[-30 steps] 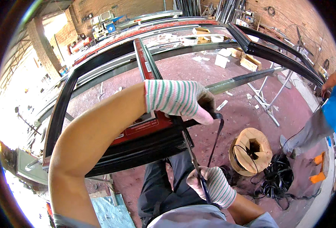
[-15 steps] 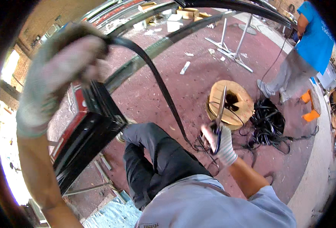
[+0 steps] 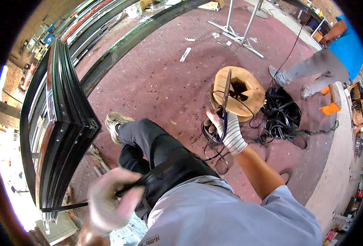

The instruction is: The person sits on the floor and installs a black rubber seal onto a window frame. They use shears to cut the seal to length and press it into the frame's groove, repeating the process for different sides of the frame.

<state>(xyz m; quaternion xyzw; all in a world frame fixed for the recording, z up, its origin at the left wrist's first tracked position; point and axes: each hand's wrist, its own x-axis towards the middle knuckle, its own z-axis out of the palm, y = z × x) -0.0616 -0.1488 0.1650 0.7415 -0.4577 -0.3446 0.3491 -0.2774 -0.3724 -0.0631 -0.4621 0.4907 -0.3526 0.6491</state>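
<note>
My left hand (image 3: 116, 199), in a pale work glove, is low in front of my body. Its fingers are closed around a black flat strap (image 3: 64, 208), whose one end runs left to the lower end of a bundle of black metal profiles (image 3: 66, 123). More strap passes along the bundle's outer left side. My right hand (image 3: 226, 129), in a striped knit glove, grips a pair of scissors (image 3: 227, 88) by dark handles, blades pointing up and away. Loose strap loops hang beside that hand; whether its fingers also hold some cannot be made out.
A cardboard-sided spool (image 3: 253, 96) lies beyond my right hand, beside a tangled black strap pile (image 3: 282, 110). A person in a blue shirt (image 3: 347, 49) stands at far right near an orange stand (image 3: 331, 102). A long dark beam (image 3: 120, 51) and a metal stand (image 3: 241, 39) lie ahead.
My left hand has come down from high beside the bundle to low before my body, bringing the strap along. The strap now lies along the bundle's left side. My right hand keeps the scissors.
</note>
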